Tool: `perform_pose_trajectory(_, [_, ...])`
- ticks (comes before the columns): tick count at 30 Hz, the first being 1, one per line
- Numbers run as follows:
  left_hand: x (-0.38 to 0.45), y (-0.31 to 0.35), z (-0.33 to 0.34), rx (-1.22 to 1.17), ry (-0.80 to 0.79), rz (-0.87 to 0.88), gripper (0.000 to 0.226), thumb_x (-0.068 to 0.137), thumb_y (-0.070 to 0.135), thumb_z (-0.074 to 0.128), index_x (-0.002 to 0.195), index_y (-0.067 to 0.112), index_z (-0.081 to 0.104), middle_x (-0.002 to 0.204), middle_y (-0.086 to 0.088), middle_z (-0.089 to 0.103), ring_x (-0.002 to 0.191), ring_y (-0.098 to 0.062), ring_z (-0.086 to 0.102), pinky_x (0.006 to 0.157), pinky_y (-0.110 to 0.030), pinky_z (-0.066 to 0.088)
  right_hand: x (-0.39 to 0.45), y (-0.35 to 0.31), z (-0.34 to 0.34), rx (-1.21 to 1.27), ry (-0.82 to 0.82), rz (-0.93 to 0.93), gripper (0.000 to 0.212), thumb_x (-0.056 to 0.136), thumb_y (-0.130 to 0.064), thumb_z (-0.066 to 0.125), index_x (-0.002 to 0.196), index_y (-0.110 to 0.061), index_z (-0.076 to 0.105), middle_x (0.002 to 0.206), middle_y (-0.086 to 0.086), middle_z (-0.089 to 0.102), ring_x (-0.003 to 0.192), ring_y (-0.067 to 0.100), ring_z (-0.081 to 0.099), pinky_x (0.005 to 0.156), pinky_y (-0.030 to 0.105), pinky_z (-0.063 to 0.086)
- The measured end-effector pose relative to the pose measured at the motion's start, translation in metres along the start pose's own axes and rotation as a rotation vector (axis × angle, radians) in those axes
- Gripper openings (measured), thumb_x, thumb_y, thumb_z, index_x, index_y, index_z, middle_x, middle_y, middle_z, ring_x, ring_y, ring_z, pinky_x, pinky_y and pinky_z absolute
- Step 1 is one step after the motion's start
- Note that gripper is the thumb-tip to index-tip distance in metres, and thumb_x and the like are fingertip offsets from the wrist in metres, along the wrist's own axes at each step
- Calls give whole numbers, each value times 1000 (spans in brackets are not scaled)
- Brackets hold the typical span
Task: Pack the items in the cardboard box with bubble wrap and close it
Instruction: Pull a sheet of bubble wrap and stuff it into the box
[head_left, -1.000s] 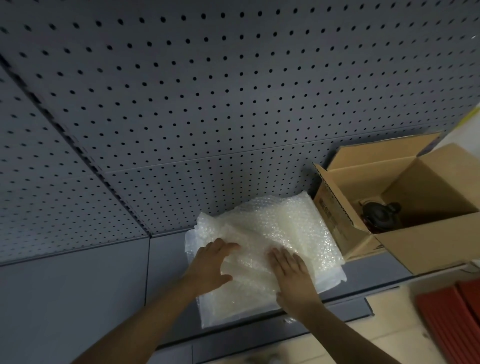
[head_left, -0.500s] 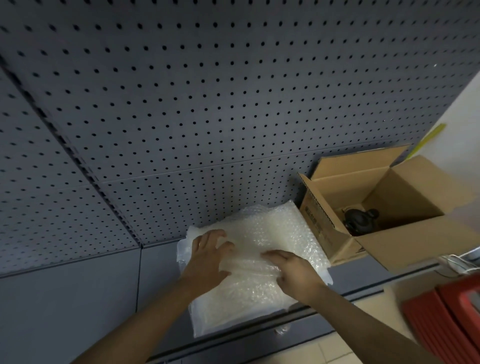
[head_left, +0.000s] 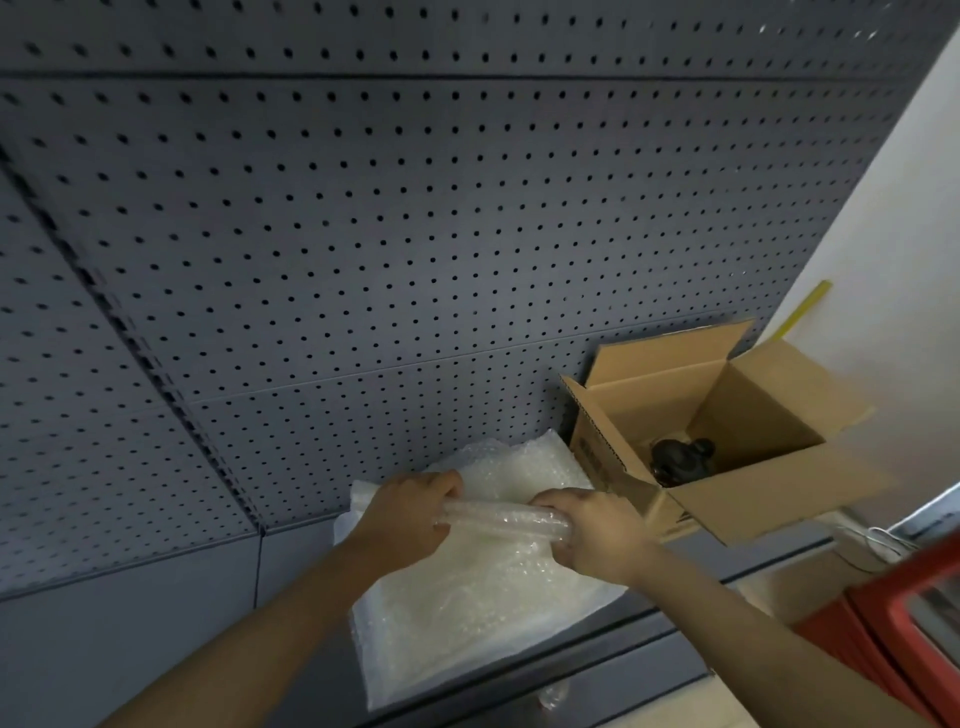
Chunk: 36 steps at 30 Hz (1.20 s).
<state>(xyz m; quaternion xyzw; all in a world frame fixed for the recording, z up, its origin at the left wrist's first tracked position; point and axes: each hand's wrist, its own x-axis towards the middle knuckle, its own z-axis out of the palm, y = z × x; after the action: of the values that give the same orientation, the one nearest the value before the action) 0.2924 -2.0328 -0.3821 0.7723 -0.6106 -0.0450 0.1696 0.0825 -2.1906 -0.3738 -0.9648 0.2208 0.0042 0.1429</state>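
A stack of white bubble wrap (head_left: 467, 613) lies on the grey shelf. My left hand (head_left: 405, 512) and my right hand (head_left: 597, 535) both grip a bunched fold of the top bubble wrap sheet (head_left: 498, 519), lifted a little above the stack. To the right stands an open cardboard box (head_left: 769, 493) with its flaps spread out. A black item (head_left: 680, 460) sits at the bottom of the box.
A grey pegboard wall (head_left: 415, 234) rises right behind the shelf (head_left: 171, 639). A red plastic crate (head_left: 914, 639) is at the lower right, below the box. A white wall (head_left: 893, 249) with a yellow strip is at the far right.
Both hands went from lying flat on the bubble wrap to pinching the top sheet and bunching it into a raised fold. The view shifted, so the box sits further left.
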Motion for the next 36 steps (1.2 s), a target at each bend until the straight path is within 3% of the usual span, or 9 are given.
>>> perform_pose_trajectory(6, [6, 16, -31, 26, 4, -2, 14, 78, 19, 60, 91, 19, 54, 76, 5, 57, 66, -14, 50, 55, -21, 33, -6, 1, -24, -43, 12, -1, 49, 81, -43, 55, 129, -38, 46, 122, -5, 60, 107, 21, 60, 85, 32, 50])
perform_pose_trajectory(10, [9, 30, -59, 98, 47, 8, 13, 79, 15, 61, 84, 19, 49, 76, 9, 53, 68, -16, 49, 60, -6, 17, -12, -3, -50, -47, 31, -56, 51, 85, -42, 53, 134, -35, 44, 125, -2, 58, 108, 22, 59, 86, 36, 50])
perform_pose_trajectory(14, [12, 54, -89, 135, 87, 19, 15, 80, 21, 63, 89, 22, 51, 80, 11, 59, 72, -13, 53, 64, -11, 26, -22, -4, -83, -29, 108, -118, 46, 86, -35, 55, 132, -38, 48, 117, -3, 62, 101, 18, 60, 80, 30, 49])
perform_pose_trajectory(16, [13, 72, -102, 143, 96, 15, 17, 81, 27, 63, 94, 26, 52, 89, 12, 62, 81, -11, 55, 77, -22, 36, -29, 0, -98, -1, 147, -122, 46, 84, -34, 55, 129, -41, 50, 108, -3, 67, 94, 17, 63, 79, 33, 53])
perform_pose_trajectory(22, [13, 152, -134, 129, 61, 29, 70, 68, 76, 53, 126, 37, 48, 121, 22, 50, 110, -2, 42, 101, -24, 26, -70, 36, -155, 110, 252, -124, 41, 82, -26, 63, 121, -37, 62, 88, -9, 70, 69, 9, 61, 65, 23, 45])
perform_pose_trajectory(25, [20, 196, -135, 192, 44, 56, 87, 63, 77, 61, 138, 40, 37, 134, 22, 42, 124, -4, 36, 109, -24, 14, -96, 63, -178, 110, 272, -122, 42, 82, -26, 64, 123, -37, 61, 90, -13, 70, 53, -1, 52, 56, 18, 40])
perform_pose_trajectory(28, [34, 234, -128, 283, 64, 133, 87, 66, 70, 65, 141, 42, 30, 141, 17, 43, 132, -6, 36, 115, -27, 5, -122, 91, -193, 134, 291, -135, 43, 79, -27, 64, 121, -40, 62, 89, -16, 72, 56, -9, 54, 52, 17, 41])
perform_pose_trajectory(32, [51, 280, -121, 312, 102, 215, 71, 75, 54, 65, 138, 40, 36, 133, 15, 50, 126, -9, 46, 117, -34, 21, -157, 120, -212, 163, 362, -123, 46, 78, -24, 68, 120, -42, 62, 70, -24, 62, 57, -7, 55, 48, 13, 37])
perform_pose_trajectory(36, [65, 321, -126, 276, 147, 195, 50, 84, 44, 60, 132, 40, 44, 126, 13, 54, 111, -11, 55, 93, -34, 47, -180, 148, -226, 252, 390, -90, 50, 73, -29, 69, 118, -49, 61, 82, -22, 70, 67, 1, 63, 66, 28, 55])
